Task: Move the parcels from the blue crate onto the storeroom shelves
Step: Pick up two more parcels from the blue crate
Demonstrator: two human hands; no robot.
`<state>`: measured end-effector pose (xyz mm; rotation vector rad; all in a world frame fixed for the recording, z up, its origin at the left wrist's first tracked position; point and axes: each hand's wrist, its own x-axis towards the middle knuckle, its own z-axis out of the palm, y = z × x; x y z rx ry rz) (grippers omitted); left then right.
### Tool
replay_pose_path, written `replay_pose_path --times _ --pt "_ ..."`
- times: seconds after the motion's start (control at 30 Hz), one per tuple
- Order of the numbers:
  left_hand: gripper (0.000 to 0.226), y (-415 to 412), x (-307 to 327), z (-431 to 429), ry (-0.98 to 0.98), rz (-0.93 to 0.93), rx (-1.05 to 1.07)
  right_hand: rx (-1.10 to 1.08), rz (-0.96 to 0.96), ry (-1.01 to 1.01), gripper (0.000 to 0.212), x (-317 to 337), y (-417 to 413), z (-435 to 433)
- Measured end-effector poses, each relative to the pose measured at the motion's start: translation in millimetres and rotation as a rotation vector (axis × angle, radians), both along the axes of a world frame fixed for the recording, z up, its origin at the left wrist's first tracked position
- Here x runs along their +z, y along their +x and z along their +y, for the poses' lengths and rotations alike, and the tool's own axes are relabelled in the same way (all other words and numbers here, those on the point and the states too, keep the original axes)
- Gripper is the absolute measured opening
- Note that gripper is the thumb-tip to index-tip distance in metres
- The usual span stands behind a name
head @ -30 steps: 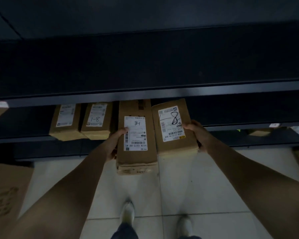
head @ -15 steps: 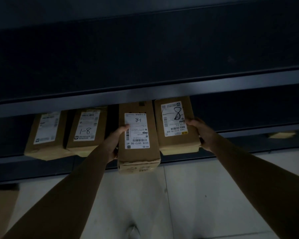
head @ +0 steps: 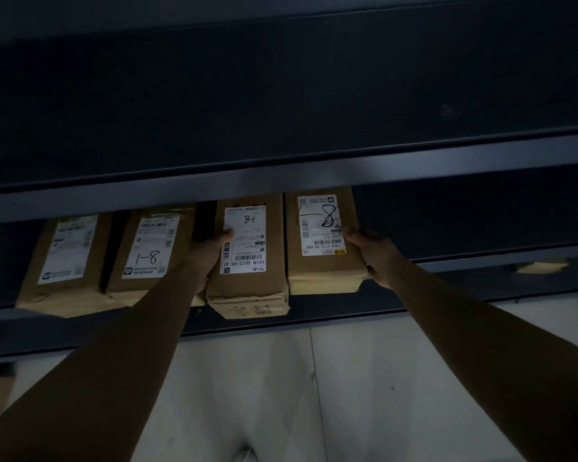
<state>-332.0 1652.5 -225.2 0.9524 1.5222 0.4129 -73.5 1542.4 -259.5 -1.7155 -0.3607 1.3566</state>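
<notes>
Parcels fill both hands in the head view, one to each. The left-hand parcel, its label marked 8-1 upside down, is gripped by the left hand. The thumb lies on the label's edge, while the other fingers go round the box's left side out of sight, so I cannot tell how they lie. The right-hand parcel, scrawled 1-8, is gripped by the right hand. Its thumb rests on top near the right edge, and the remaining fingers are tucked under and hidden.

A second ago both boxes hung out over the pale floor, in front of the rack. Now they are in over the shelf, side by side and all but touching, with their far ends slid beneath the upper shelf lip. The right one sits deeper. The left one's near end projects further past the front edge. To their left lie two shelved parcels, the nearer one partly behind the left forearm.

Placement looks nearly finished: probably a short push inward, mostly on the left box, then letting go. Whether the undersides already bear on the shelf I cannot tell. The blue crate is out of view.
</notes>
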Motion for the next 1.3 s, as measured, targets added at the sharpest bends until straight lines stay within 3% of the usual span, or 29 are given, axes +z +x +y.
replay_pose_path --times 0.13,0.2,0.3,0.4,0.5,0.67,0.97,1.1,1.3 --pt "0.042 7.7 14.7 -10.3 0.31 0.331 -0.144 -0.024 -0.323 -0.046 0.029 21.8 -7.0 -4.8" --pt "0.045 7.3 28.1 -22.1 0.43 0.526 -0.283 0.053 -0.491 -0.047 0.014 41.7 -13.1 -13.1" --pt "0.045 12.8 62.5 -54.3 0.469 0.661 -0.491 0.267 -0.718 -0.052 0.012 84.4 -23.9 -32.1" --pt "0.042 28.0 114.0 -96.5 0.442 0.581 -0.741 0.485 -0.874 -0.034 0.039 140.7 -34.0 -59.5" --pt "0.035 50.6 183.2 -133.1 0.508 0.472 -0.895 0.593 -0.979 0.005 0.046 210.3 -38.9 -88.0" --pt "0.029 95.9 313.3 -166.5 0.951 0.51 -1.033 0.545 -1.217 0.081 0.055 342.2 -28.5 -129.4" --pt "0.036 135.0 515.6 -220.1 1.76 0.558 -1.057 0.196 -1.807 -0.078 0.063 550.0 -34.4 -228.3" --pt "0.037 136.8 559.2 -264.0 1.999 0.284 -1.037 -0.006 -1.954 -0.233 0.063 597.2 -54.1 -291.0" --pt "0.035 147.3 604.4 -358.2 2.217 -0.027 -1.086 -0.293 -1.998 -0.589 0.066 637.7 -86.1 -404.2"
